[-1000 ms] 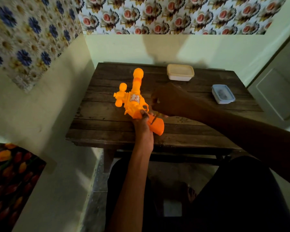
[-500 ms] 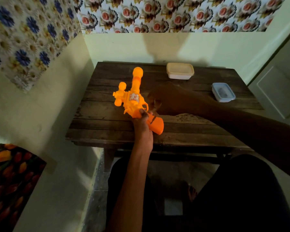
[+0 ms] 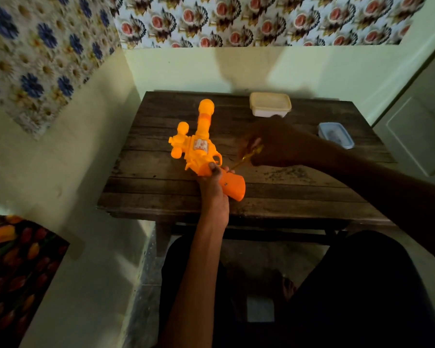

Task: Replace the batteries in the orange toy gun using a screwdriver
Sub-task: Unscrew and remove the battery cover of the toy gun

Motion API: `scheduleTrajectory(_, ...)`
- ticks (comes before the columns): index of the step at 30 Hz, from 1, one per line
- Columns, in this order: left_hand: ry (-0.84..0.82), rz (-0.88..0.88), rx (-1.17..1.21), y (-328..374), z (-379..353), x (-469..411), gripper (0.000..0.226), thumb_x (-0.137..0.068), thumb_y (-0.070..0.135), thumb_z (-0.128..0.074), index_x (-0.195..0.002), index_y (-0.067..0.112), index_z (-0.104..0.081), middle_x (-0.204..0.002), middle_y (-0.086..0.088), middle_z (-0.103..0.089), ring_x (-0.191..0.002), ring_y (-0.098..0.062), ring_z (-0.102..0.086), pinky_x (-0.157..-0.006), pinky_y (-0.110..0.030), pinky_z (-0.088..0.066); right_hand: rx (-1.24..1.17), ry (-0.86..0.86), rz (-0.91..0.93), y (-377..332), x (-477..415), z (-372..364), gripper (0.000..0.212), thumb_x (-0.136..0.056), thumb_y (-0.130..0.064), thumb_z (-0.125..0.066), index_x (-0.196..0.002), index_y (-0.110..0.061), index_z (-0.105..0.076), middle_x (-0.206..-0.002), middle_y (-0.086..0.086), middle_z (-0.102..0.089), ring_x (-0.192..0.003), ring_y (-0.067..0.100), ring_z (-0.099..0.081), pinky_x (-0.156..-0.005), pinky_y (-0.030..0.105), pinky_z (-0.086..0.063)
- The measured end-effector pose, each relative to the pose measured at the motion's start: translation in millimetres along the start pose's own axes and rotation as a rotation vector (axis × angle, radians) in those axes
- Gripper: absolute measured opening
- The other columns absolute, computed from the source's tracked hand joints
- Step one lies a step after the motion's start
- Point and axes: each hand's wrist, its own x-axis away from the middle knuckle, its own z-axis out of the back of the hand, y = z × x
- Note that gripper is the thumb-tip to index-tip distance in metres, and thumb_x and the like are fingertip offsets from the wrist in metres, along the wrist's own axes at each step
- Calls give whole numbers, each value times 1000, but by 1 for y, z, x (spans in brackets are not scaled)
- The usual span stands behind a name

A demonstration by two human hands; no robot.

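Observation:
The orange toy gun (image 3: pixel 199 149) lies on the dark wooden table (image 3: pixel 274 197), barrel pointing away from me. My left hand (image 3: pixel 211 184) grips it just above the handle, where a small screw shows on the orange grip. My right hand (image 3: pixel 269 144), dark and in shadow, holds a thin yellow-handled screwdriver (image 3: pixel 248 156) to the right of the gun. The screwdriver's tip points down-left toward the handle and stands a little apart from it.
A cream lidded box (image 3: pixel 270 104) stands at the table's back edge. A clear box with a blue lid (image 3: pixel 335 134) sits at the right. Walls close in on the left and behind the table. My dark-clad legs are under the front edge.
My right hand has drawn back to the right and up, pulling the screwdriver away from the gun's handle. The left hand and gun have stayed put.

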Motion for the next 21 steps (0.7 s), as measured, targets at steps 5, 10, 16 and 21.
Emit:
scheduleTrajectory(5, -11, 10, 8, 0, 1, -3, 38, -94, 30, -55, -128, 14, -47, -87, -5, -59, -78, -19, -60, -81, -40, -47, -210, 301, -295, 46, 6, -21, 14, -81, -11, -68, -83, -25, -69, -70, -11, -60, -61, -1, -55, -51, 14, -39)
scheduleTrajectory(10, -36, -2, 130, -4, 10, -9, 43, -97, 21, -51, -138, 14, -43, -93, -5, -61, -82, -17, -60, -76, -34, -50, -215, 382, -411, 92, -23, -76, 19, -82, -9, -66, -87, -28, -67, -89, -1, -69, -80, 14, -64, -66, 29, -50)
scheduleTrajectory(16, -61, -20, 196, -3, 13, -15, 38, -101, 20, -40, -138, 11, -43, -139, -19, -50, -109, -24, -55, -107, -45, -38, -154, 346, -305, 102, -61, -91, 23, -85, -18, -67, -108, -21, -66, -96, -1, -66, -81, 11, -57, -65, 29, -46)
scheduleTrajectory(21, -205, -28, 256, 2, 22, -10, 45, -99, 12, -39, -144, 8, -38, -127, -15, -57, -102, -19, -60, -97, -37, -45, -157, 338, -229, 107, -78, -89, 22, -85, -15, -66, -106, -21, -69, -103, 3, -69, -83, 14, -63, -67, 31, -53)
